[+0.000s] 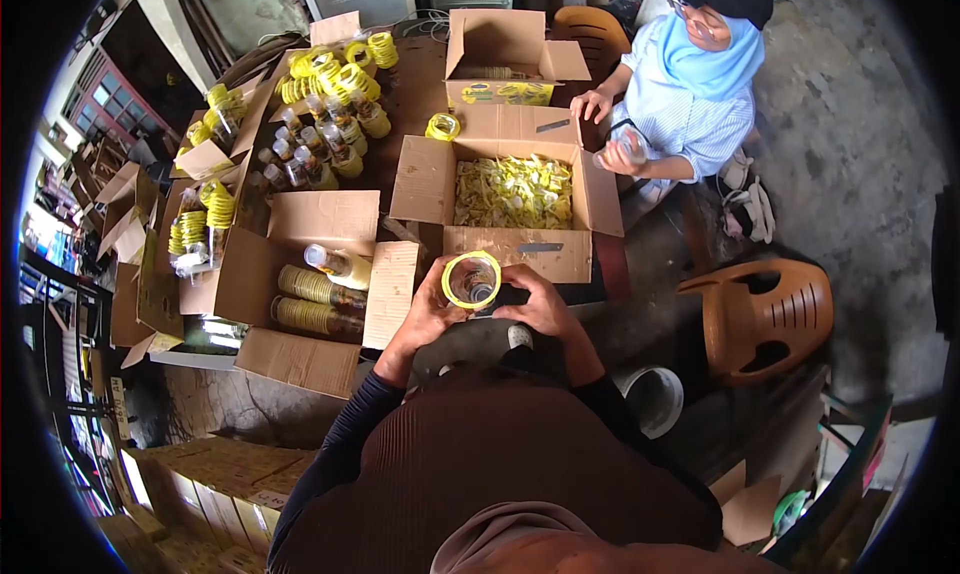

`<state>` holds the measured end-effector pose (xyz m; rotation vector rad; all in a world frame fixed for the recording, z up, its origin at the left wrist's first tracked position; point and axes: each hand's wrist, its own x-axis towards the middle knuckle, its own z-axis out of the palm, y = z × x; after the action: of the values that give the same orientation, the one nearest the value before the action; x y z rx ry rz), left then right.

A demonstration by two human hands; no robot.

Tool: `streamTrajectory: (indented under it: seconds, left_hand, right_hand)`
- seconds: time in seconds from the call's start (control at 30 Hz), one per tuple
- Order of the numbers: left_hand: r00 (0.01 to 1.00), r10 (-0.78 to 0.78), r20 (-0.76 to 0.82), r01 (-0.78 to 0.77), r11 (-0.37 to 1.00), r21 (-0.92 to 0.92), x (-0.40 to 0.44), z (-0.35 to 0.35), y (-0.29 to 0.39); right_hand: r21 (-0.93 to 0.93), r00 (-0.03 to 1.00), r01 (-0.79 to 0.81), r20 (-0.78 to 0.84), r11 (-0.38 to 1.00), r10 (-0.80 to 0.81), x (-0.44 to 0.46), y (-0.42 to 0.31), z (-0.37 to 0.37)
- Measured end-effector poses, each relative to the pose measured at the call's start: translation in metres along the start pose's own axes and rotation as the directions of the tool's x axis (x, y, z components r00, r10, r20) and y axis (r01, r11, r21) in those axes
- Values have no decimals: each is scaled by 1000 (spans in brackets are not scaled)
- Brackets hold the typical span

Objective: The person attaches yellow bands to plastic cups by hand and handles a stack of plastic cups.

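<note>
In front of my body, my left hand (430, 309) is wrapped round a clear plastic cup (471, 279) with a yellow rim, its round mouth facing up at me. From the other side my right hand (540, 304) curves its fingers against the cup's wall. Just beyond the hands stands an open cardboard box (422, 181) full of yellow and clear plastic scraps (513, 192). To the left, another open box (325, 217) contains stacks of yellow-rimmed cups (315, 300).
More cup stacks (320, 139) crowd the table's left side. At the back is another carton (500, 94). A co-worker (690, 94) at the right holds a clear item. An orange chair (770, 319) and a white bucket (655, 402) are at my right.
</note>
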<state>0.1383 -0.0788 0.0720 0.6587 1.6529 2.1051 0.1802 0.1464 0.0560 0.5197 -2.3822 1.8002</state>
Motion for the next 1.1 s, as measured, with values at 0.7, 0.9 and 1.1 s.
streamTrajectory:
  seconds: [0.7,0.9,1.1]
  left_hand:
    - [944,210,-256,-33,829,558,55,26,-3]
    - [986,23,-164,52,899,436,65,19,-34]
    - [974,-218,53,172,876,451,90,38,-40]
  right_hand:
    - [-108,992,-121,-52,987,116,-3,60,-61]
    - [233,807,-460,-293,857,513,-97,75,-118]
    - [290,379,-731,-580,618,721,-273,109,-141]
